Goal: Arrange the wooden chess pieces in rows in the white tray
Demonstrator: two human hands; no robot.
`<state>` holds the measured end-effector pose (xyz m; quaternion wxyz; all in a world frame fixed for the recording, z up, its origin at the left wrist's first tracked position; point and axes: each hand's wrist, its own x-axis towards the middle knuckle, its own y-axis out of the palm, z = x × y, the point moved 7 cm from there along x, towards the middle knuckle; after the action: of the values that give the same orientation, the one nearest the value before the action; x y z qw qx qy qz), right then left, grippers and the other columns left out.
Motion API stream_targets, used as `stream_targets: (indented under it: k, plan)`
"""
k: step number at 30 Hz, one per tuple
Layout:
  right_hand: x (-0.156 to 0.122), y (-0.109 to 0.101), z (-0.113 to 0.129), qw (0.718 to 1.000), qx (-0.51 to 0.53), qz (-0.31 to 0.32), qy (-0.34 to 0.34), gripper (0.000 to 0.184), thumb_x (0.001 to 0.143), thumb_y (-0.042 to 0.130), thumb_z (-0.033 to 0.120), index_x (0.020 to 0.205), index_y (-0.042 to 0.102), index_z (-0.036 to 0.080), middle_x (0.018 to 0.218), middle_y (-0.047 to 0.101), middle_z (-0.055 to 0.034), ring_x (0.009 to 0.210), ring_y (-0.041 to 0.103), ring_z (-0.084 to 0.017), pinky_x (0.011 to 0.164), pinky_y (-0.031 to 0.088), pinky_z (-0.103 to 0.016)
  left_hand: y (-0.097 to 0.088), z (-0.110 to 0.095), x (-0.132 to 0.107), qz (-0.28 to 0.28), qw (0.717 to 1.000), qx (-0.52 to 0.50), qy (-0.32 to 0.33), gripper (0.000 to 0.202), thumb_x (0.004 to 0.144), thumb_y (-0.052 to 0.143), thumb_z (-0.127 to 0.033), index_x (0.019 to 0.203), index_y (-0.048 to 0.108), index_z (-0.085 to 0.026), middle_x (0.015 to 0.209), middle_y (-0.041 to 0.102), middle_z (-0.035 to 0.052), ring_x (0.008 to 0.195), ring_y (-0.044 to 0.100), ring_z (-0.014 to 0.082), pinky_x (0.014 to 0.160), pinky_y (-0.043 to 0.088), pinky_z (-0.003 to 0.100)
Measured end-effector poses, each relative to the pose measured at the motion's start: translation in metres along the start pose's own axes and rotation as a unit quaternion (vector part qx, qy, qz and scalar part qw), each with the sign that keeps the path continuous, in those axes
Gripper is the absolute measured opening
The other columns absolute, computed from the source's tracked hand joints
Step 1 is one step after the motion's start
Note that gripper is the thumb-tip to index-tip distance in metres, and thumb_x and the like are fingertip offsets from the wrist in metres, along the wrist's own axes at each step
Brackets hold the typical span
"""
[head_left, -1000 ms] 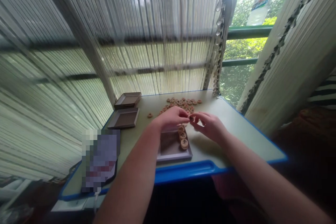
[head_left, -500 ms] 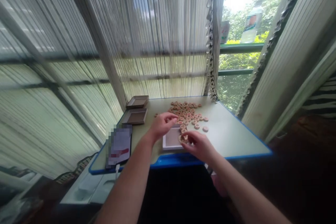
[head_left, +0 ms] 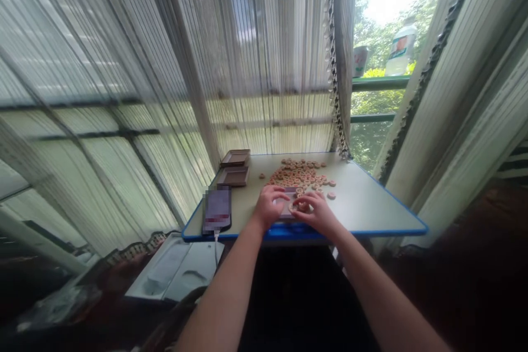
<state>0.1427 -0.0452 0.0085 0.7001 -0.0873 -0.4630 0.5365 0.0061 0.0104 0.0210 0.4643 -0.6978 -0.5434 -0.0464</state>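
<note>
A small grey tray (head_left: pixel 285 211) lies near the table's front edge, with a few round wooden discs (head_left: pixel 300 206) along its right side. My left hand (head_left: pixel 269 206) rests on the tray's left part with its fingers curled over it. Beside it, my right hand (head_left: pixel 317 213) is at the tray's right side, fingertips bent down and pinched on the discs there. A loose heap of several more wooden discs (head_left: pixel 303 173) is spread on the table just beyond the tray.
The pale table has a blue rim (head_left: pixel 371 229). Two dark shallow trays (head_left: pixel 234 168) sit at its back left, and a phone (head_left: pixel 216 209) on a cable at the front left. Striped curtains hang behind and to the right. Bottles (head_left: pixel 399 44) stand on the window rail.
The view has pulled back and risen. My hands came from the disc heap down to the tray. My right hand brought a disc to the tray's right side, and my left hand settled on its left.
</note>
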Motion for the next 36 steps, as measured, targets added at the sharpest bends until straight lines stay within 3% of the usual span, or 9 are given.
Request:
stream_targets:
  k: [7,11,16,20,22,24,27,31,36]
  plan:
    - [0.002,0.011,-0.007,0.999,-0.031,0.003,-0.008,0.020,0.067,0.068,0.044,0.079,0.073,0.029,0.113,0.056,-0.0069,0.109,0.041,-0.028,0.095,0.033,-0.047,0.011,0.001,0.001,0.062,0.998,0.017,0.021,0.029,0.067,0.047,-0.006,0.067,0.072,-0.020,0.087,0.067,0.0027,0.096,0.054,0.0177,0.096,0.038,0.032]
    - [0.002,0.013,-0.009,0.999,-0.045,0.000,-0.008,0.014,0.068,0.068,0.041,0.072,0.073,0.028,0.113,0.057,-0.0067,0.108,0.042,-0.029,0.094,0.034,-0.050,0.015,0.000,0.000,0.089,0.994,0.062,0.013,0.021,0.066,0.053,-0.012,0.064,0.072,-0.020,0.071,0.068,0.0029,0.087,0.055,0.0184,0.092,0.040,0.032]
    - [-0.002,0.009,-0.002,0.998,-0.053,-0.021,-0.042,0.017,0.068,0.067,0.042,0.076,0.072,0.027,0.111,0.059,-0.0071,0.106,0.043,-0.028,0.091,0.038,-0.048,0.014,0.000,-0.002,0.086,0.991,0.105,-0.005,0.023,0.068,0.052,-0.016,0.073,0.073,-0.021,0.084,0.069,0.0036,0.093,0.054,0.0198,0.091,0.038,0.034]
    - [-0.002,0.005,-0.003,0.998,-0.043,-0.012,-0.035,0.020,0.070,0.065,0.044,0.077,0.071,0.026,0.111,0.060,-0.0062,0.109,0.044,-0.027,0.094,0.036,-0.046,0.017,0.004,-0.002,0.103,0.987,0.119,-0.021,0.025,0.069,0.049,-0.018,0.074,0.073,-0.022,0.083,0.070,0.0028,0.096,0.053,0.0210,0.094,0.034,0.037]
    - [0.000,-0.003,-0.009,0.999,-0.020,-0.041,-0.011,0.023,0.077,0.056,0.043,0.074,0.071,0.025,0.108,0.062,-0.0058,0.107,0.048,-0.025,0.095,0.033,-0.046,0.018,0.005,-0.002,0.107,0.988,0.114,-0.022,0.025,0.068,0.049,-0.017,0.072,0.073,-0.022,0.082,0.071,0.0020,0.095,0.054,0.0206,0.094,0.033,0.037]
    - [-0.001,-0.017,-0.022,0.992,0.018,-0.114,0.044,0.033,0.084,0.045,0.042,0.071,0.069,0.022,0.102,0.065,-0.0069,0.102,0.052,-0.023,0.094,0.034,-0.045,0.019,0.006,-0.002,0.110,0.989,0.100,-0.019,0.025,0.068,0.048,-0.016,0.070,0.073,-0.023,0.081,0.071,0.0007,0.094,0.054,0.0201,0.094,0.033,0.037]
    - [-0.005,-0.029,-0.039,0.973,0.068,-0.192,0.108,0.041,0.086,0.038,0.043,0.068,0.067,0.020,0.093,0.066,-0.0085,0.094,0.057,-0.022,0.089,0.039,-0.042,0.016,0.005,-0.003,0.096,0.992,0.083,-0.021,0.027,0.067,0.047,-0.014,0.068,0.072,-0.023,0.079,0.071,-0.0006,0.093,0.055,0.0192,0.094,0.033,0.037]
    - [-0.005,-0.025,-0.039,0.978,0.040,-0.161,0.123,0.031,0.080,0.045,0.040,0.069,0.067,0.020,0.081,0.068,-0.0062,0.081,0.060,-0.021,0.076,0.045,-0.035,0.008,0.002,-0.004,0.058,0.993,0.101,-0.023,0.027,0.065,0.047,-0.011,0.063,0.072,-0.022,0.073,0.070,0.0014,0.090,0.056,0.0195,0.095,0.032,0.037]
    - [-0.004,-0.015,-0.037,0.983,-0.017,-0.107,0.149,0.023,0.077,0.048,0.036,0.071,0.066,0.022,0.066,0.067,-0.0019,0.061,0.059,-0.016,0.057,0.042,-0.027,0.012,-0.004,-0.005,0.080,0.990,0.112,-0.002,0.024,0.065,0.050,-0.013,0.057,0.071,-0.022,0.067,0.068,0.0026,0.088,0.057,0.0204,0.096,0.030,0.039]
